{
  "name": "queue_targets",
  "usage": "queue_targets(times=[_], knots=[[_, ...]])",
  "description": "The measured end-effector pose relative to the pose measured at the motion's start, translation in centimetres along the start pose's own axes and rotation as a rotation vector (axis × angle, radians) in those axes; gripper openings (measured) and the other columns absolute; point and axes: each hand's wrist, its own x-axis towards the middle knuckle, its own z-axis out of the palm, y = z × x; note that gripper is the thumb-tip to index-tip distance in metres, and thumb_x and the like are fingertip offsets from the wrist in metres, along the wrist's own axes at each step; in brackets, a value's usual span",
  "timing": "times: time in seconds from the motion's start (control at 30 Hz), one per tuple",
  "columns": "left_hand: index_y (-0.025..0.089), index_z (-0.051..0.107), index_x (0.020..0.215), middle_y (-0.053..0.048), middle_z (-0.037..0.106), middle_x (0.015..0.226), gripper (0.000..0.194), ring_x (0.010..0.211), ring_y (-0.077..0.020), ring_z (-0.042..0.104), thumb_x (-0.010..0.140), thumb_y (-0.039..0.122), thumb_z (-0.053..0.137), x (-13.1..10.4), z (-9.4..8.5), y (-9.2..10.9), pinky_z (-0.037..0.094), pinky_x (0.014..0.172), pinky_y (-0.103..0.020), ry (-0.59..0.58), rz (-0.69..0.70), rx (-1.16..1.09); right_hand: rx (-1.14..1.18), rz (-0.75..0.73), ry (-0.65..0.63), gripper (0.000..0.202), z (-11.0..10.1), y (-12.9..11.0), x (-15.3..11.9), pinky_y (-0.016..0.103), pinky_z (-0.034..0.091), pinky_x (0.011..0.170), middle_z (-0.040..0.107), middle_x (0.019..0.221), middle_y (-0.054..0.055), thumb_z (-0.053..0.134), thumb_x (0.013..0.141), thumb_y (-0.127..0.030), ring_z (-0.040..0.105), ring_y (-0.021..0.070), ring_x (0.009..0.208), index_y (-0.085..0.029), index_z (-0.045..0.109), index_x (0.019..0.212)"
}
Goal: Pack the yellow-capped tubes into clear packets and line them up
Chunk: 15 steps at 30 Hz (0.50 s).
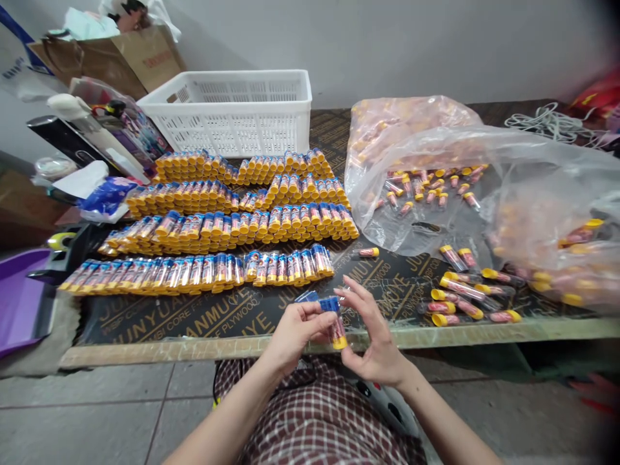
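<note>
My left hand (303, 328) pinches a small clear tube (338, 328) with a yellow cap at its lower end and blue at its upper end. Beside its fingertips is another blue piece (306, 297), partly hidden, whose kind I cannot make out. My right hand (371, 336) is around the tube's right side with its fingers apart. Its thumb is close to the yellow cap; whether it touches I cannot tell. Beyond my hands stand rows of blue-labelled tubes (285, 268) with yellow bottoms. A single unlabelled tube (367, 252) lies just past my right fingertips.
Loose tubes (458, 300) lie on the right of the dark plywood table (184, 316), before a large clear plastic bag (387, 223) of more tubes. A white basket (237, 126) stands behind the rows. At left are a tissue pack (104, 197) and a purple dustpan (24, 297).
</note>
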Motion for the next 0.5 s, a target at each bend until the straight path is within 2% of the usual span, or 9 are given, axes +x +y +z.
queue_targets(times=[0.07,0.17,0.5], knots=[[0.011,0.07,0.079,-0.003,0.066,0.07,0.03,0.06,-0.0096,0.059,0.063,0.036,0.078,-0.13,0.16,-0.1,0.047,0.061,-0.021,-0.018,-0.016,-0.001,0.066,-0.014,-0.052,0.085,-0.02,0.2,0.03,0.05,0.038,0.105,0.032,0.145,0.01,0.051,0.062,-0.005,0.032,0.0303,0.133,-0.023,0.027,0.141],[0.011,0.069,0.079,-0.003,0.066,0.07,0.03,0.06,-0.0088,0.058,0.063,0.034,0.078,-0.21,0.27,-0.17,0.047,0.06,-0.02,-0.016,-0.024,-0.006,0.123,-0.029,-0.047,0.086,0.24,0.5,-0.15,0.047,0.04,0.105,0.042,0.138,0.009,0.049,0.06,-0.004,0.041,0.0276,0.128,-0.023,0.028,0.141],[0.011,0.068,0.08,-0.003,0.067,0.071,0.026,0.061,-0.0092,0.061,0.066,0.032,0.077,-0.32,0.38,-0.21,0.048,0.061,-0.02,-0.032,-0.026,-0.021,0.203,0.002,0.022,0.087,0.66,0.42,-0.23,0.046,0.045,0.101,0.044,0.134,0.009,0.049,0.056,-0.002,0.045,0.0283,0.124,-0.024,0.031,0.139]])
